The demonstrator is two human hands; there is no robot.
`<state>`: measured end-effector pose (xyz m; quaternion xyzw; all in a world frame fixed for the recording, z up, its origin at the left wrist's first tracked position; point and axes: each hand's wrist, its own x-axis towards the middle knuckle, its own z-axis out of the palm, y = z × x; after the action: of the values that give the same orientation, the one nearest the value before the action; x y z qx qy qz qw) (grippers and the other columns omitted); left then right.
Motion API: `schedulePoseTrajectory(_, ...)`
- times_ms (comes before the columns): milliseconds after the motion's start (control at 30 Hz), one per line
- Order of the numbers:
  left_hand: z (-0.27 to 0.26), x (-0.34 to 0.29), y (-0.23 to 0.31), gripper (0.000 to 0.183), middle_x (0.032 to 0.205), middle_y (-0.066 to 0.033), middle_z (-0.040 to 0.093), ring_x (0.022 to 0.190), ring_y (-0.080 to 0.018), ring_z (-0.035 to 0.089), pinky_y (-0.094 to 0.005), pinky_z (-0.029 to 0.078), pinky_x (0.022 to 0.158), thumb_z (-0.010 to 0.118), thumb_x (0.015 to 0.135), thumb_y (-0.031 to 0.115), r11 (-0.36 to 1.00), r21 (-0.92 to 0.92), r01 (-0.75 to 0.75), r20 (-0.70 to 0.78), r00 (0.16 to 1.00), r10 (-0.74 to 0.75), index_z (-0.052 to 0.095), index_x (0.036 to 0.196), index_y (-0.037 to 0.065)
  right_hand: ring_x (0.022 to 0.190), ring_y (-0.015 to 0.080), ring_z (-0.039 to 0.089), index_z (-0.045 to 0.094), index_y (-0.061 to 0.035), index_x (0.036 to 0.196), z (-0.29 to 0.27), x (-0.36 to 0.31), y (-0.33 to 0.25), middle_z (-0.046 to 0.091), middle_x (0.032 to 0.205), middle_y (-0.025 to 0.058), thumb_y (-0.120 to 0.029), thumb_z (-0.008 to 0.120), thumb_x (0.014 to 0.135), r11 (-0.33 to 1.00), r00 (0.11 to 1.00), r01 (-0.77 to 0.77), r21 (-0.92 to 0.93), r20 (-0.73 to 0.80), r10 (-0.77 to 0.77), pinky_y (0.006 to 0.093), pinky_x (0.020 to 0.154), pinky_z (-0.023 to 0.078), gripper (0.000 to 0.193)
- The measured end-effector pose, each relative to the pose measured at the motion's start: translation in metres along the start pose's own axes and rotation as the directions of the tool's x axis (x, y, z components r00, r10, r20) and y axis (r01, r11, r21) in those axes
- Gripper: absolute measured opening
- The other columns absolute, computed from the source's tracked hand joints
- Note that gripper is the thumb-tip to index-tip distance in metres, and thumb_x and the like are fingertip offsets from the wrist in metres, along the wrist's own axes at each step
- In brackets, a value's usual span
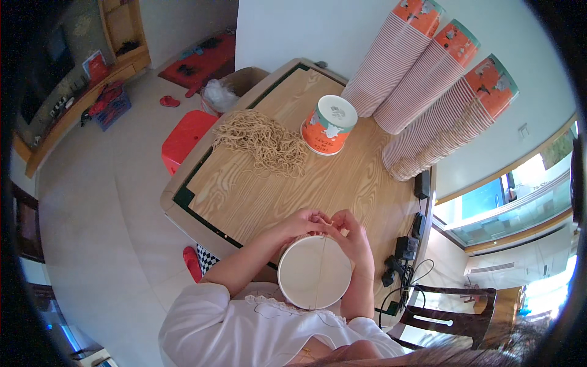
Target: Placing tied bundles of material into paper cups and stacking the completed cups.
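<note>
A paper tub (299,278) rests against my body at the table's near edge, its round white face turned up. A thin tan cord (321,269) runs across that face from the near rim to the far rim. At the far rim my left hand (306,224) and my right hand (353,238) meet, both closed with fingertips pinched on the cord. The fingers cover the cord's ends there. Farther off lies a loose heap of tan cords (260,144). Next to it an orange and white paper tub (329,125) stands upside down.
Tall stacks of nested paper tubs (422,79) stand at the back right, with tan cords (443,147) draped over the nearest stack. Black adapters and cables (403,257) line the table's right edge. A red stool (186,137) is at the left, a dark chair (452,318) at the lower right.
</note>
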<state>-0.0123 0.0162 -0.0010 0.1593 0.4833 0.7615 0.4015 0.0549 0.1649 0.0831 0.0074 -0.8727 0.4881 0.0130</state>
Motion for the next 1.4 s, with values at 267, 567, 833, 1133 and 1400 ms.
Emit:
schedulePoseTrajectory(267,0.004,-0.008,0.008,0.032,0.086,-0.0034,0.060,0.079,-0.0111,0.057,-0.0249,0.048,0.068,0.069,0.074,0.009,0.998,0.011,0.064,0.016,0.998,-0.065,0.054,0.102,0.005,0.070,0.0100,0.054,0.052,-0.0037,0.093,0.000,-0.001,0.013,0.054,0.073,0.0030,0.007,0.057,0.075,0.991,0.994,0.076,0.114,-0.086,-0.066,0.0243,0.065,0.045,0.022)
schedulePoseTrajectory(567,0.003,-0.009,0.005,0.028,0.083,-0.0048,0.060,0.075,-0.0116,0.059,-0.0235,0.048,0.066,0.065,0.076,0.006,0.994,0.107,0.026,-0.019,1.000,-0.024,0.054,0.100,0.001,0.071,0.0085,0.052,0.052,-0.0018,0.090,0.000,-0.004,0.015,0.053,0.075,0.0014,0.006,0.058,0.075,0.982,0.992,0.040,0.185,-0.129,-0.016,0.0230,0.066,0.044,0.017)
schedulePoseTrajectory(833,0.005,-0.010,0.009,0.031,0.080,-0.0028,0.059,0.072,-0.0097,0.057,-0.0224,0.047,0.064,0.066,0.074,0.004,1.000,-0.007,-0.007,-0.046,0.999,0.006,0.053,0.102,0.002,0.075,0.0078,0.055,0.058,-0.0002,0.090,-0.008,-0.008,0.021,0.058,0.079,0.0011,0.000,0.059,0.079,0.999,0.996,-0.035,0.041,0.080,0.031,0.0218,0.070,0.044,0.011)
schedulePoseTrajectory(1133,0.005,-0.006,0.003,0.031,0.079,-0.0014,0.058,0.071,-0.0087,0.056,-0.0211,0.046,0.062,0.066,0.074,0.002,1.000,-0.020,-0.020,-0.075,0.997,0.018,0.053,0.102,0.003,0.073,0.0113,0.057,0.060,-0.0028,0.095,-0.004,-0.003,0.022,0.061,0.077,0.0039,-0.001,0.061,0.077,0.996,0.997,0.029,0.080,0.062,-0.034,0.0255,0.068,0.046,0.018)
schedulePoseTrajectory(1400,0.005,-0.008,0.006,0.030,0.080,-0.0021,0.059,0.075,-0.0095,0.057,-0.0229,0.046,0.066,0.065,0.075,0.002,0.992,0.114,-0.061,-0.130,0.989,0.076,0.053,0.102,0.004,0.070,0.0111,0.057,0.061,-0.0036,0.097,-0.006,-0.003,0.013,0.060,0.073,0.0049,0.000,0.059,0.078,0.998,0.998,-0.034,0.060,0.056,0.030,0.0253,0.065,0.046,0.019)
